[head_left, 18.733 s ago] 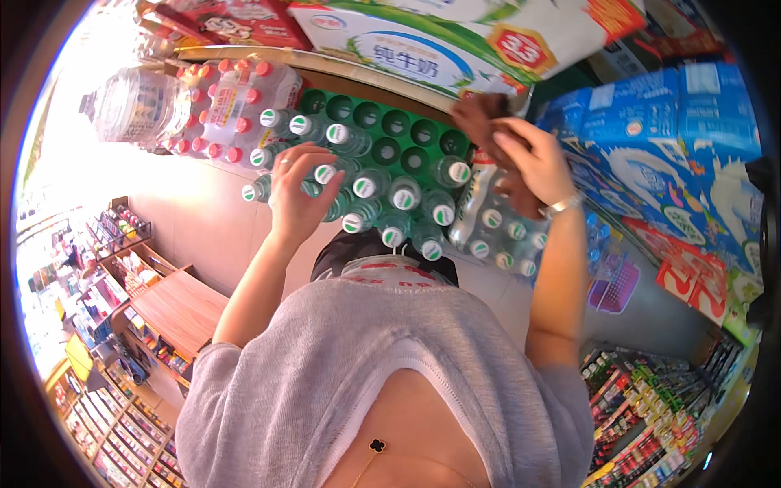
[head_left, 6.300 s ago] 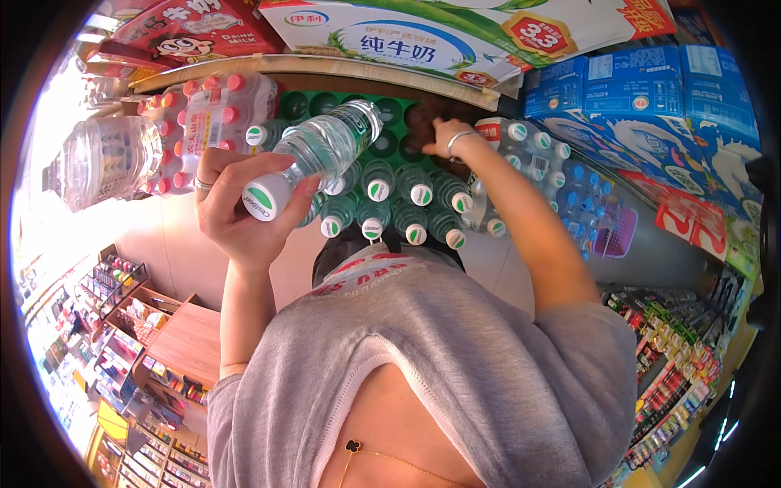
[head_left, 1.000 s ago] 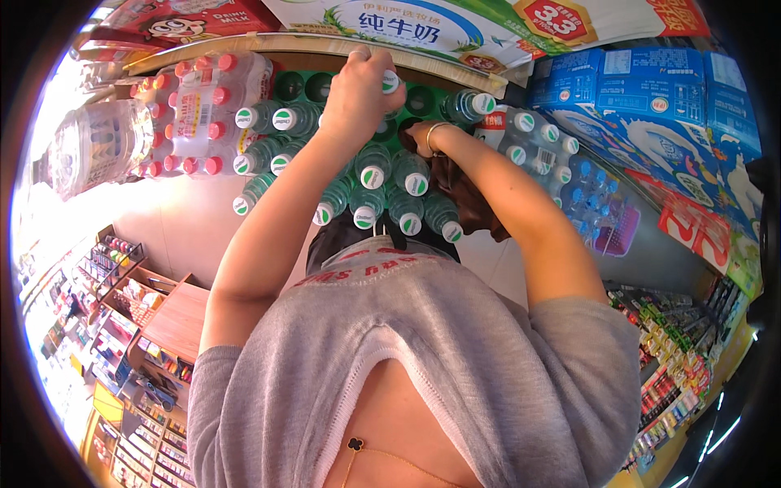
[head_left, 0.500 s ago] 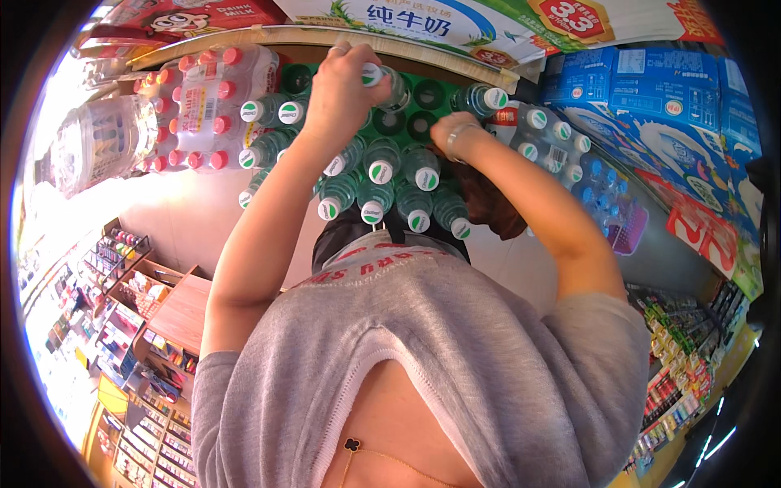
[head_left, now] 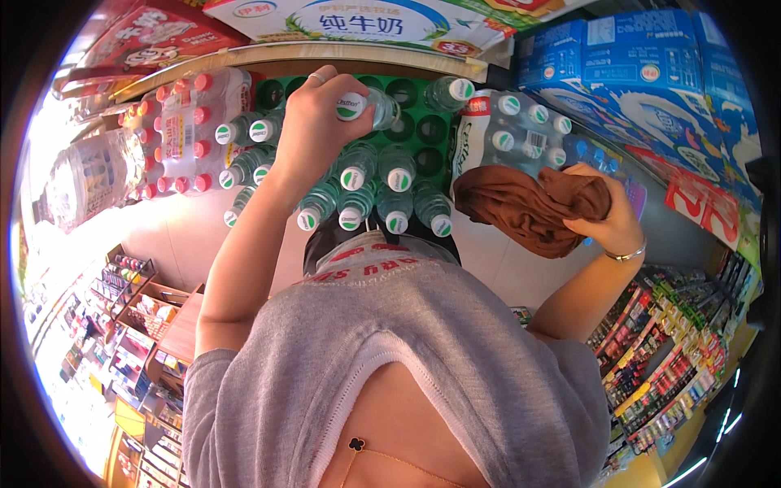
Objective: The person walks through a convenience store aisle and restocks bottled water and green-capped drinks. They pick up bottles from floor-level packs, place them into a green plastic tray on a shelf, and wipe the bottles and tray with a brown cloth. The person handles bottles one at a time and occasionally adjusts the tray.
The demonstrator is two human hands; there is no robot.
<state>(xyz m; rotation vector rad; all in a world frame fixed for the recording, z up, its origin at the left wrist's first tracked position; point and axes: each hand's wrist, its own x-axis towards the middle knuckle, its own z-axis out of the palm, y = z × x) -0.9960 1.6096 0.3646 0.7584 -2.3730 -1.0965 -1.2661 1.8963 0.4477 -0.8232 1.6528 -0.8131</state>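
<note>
My left hand [head_left: 316, 122] is raised to the shelf and is closed around a clear water bottle [head_left: 366, 106] with a green-and-white cap, holding it against a green rack [head_left: 423, 122] of round slots. Several similar bottles [head_left: 374, 187] lie in the rack with their caps facing me. My right hand [head_left: 606, 215] is off to the right, away from the rack, gripping a bunched brown cloth [head_left: 525, 203].
A shrink-wrapped pack of red-capped bottles [head_left: 175, 130] sits left of the rack, and a wrapped pack of water bottles [head_left: 508, 130] to its right. Blue cartons [head_left: 651, 89] are stacked at right, milk cartons [head_left: 366, 20] above. Shelves of small goods [head_left: 667, 358] line the aisle.
My right hand has pulled out of the rack to the right, bringing the brown cloth with it. My left hand stays on the bottle at the top of the rack.
</note>
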